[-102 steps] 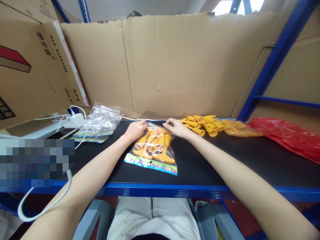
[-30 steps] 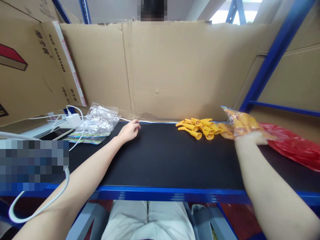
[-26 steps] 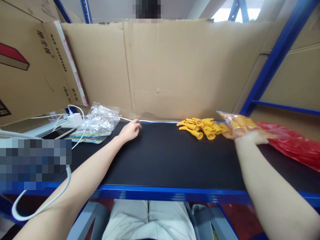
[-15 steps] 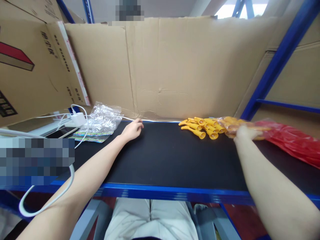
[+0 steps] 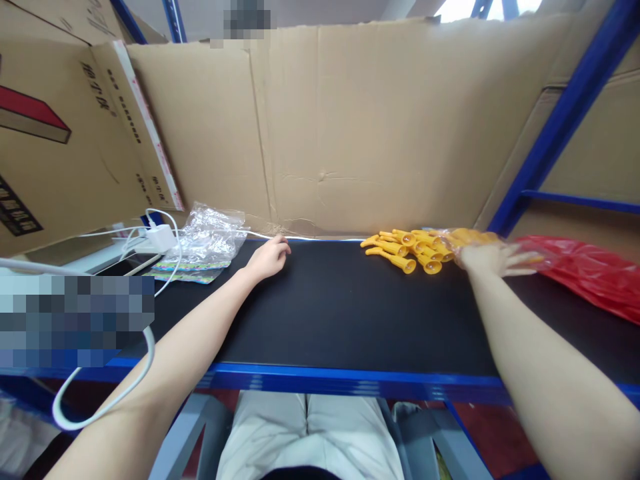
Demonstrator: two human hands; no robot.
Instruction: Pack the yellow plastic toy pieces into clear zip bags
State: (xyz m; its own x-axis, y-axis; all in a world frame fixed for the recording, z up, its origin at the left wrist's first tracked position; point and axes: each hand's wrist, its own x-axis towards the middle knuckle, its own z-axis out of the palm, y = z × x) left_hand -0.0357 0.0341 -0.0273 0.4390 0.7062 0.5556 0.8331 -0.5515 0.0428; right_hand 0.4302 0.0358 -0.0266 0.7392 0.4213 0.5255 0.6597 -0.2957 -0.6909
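Yellow horn-shaped plastic pieces (image 5: 404, 250), each with a flared open end and a thin curved tail, lie in a heap at the back right of the black tabletop. More of them show inside a clear plastic bag (image 5: 477, 239) beside the heap. My right hand (image 5: 487, 259) lies over this bag, its fingers stretched out to the right and apart. A red plastic bag (image 5: 583, 270) adjoins the clear one at the right. My left hand (image 5: 271, 256) rests on the table left of the heap, fingers loosely curled in, holding nothing visible.
Left of my left hand lie crumpled clear plastic bags (image 5: 213, 237), a white charger (image 5: 160, 238) with cables and a phone (image 5: 131, 264). A white cable loop (image 5: 147, 360) hangs across my left forearm. Cardboard walls (image 5: 380, 127) and a blue frame post (image 5: 565, 120) bound the table.
My right hand's fingers have spread and now reach out to the right over the bag. My left hand has stayed in place. The view has shifted slightly.
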